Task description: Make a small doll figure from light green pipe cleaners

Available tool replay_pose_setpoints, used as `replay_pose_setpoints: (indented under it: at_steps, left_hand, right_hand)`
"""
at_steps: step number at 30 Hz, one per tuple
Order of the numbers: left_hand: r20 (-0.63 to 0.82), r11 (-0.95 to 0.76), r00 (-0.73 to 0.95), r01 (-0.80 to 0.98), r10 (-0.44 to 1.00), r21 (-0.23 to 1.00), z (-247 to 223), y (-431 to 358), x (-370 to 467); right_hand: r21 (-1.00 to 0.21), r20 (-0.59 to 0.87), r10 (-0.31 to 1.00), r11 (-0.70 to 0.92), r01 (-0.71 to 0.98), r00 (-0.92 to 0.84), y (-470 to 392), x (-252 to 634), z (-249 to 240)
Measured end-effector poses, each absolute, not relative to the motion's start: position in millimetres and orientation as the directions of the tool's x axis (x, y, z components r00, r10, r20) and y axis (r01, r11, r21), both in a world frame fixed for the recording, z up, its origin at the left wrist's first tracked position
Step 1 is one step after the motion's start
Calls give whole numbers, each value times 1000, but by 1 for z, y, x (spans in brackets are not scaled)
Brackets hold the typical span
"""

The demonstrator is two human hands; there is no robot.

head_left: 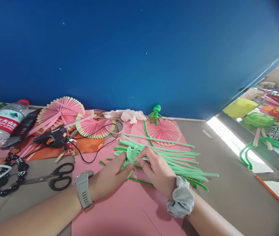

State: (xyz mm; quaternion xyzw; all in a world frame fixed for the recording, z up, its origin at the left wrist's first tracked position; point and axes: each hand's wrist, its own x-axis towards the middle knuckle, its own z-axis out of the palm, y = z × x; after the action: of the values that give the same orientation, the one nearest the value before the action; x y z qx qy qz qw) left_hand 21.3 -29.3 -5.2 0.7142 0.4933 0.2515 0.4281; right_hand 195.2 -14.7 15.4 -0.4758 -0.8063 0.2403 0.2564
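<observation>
Blue wall (pixel 139 55) fills the whole back, with a few tiny white specks on it. My fingers cover much of the small green fuzzy twist (pixel 130 153), so I can't see its whole shape, and the bit under my right fingertips is hard to make out. On my left side, a water bottle (pixel 3 123) is cut off by the edge of the view. Black beads (pixel 21 173) lie across the blades of the scissors (pixel 61 175) and partly hide them. Off to the right, past the table's edge, a bright pile (pixel 272 114) looks too blurry and mixed up to name all of it. My table (pixel 218 213) is gray-brown, and big pink paper (pixel 127 213) lies on it. Light green fuzzy sticks (pixel 183 160) are spread on the paper, partly under my right hand (pixel 156 170). The twist is pale green and soft, with bumpy loops poking up. It's just above the paper, between my hands. My left hand (pixel 112 168) pinches it, thumb and fingers close together, and my right fingers pinch its right side.
</observation>
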Motion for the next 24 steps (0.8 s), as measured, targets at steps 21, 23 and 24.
replay_pose_setpoints:
  at_steps: [21, 23, 24]
  left_hand:
    - [-59, -151, 368, 515, 928, 844, -12, -34, 20]
    - [-66, -150, 376, 516, 924, 844, -12, -34, 21]
    - [-67, -150, 381, 513, 922, 845, -11, -34, 21]
  right_hand:
    - [-621, 197, 894, 431, 655, -402, -23, 185, 6]
    - [-639, 200, 895, 428, 640, -399, -24, 184, 4]
    - [-648, 201, 899, 420, 635, -389, -25, 183, 3]
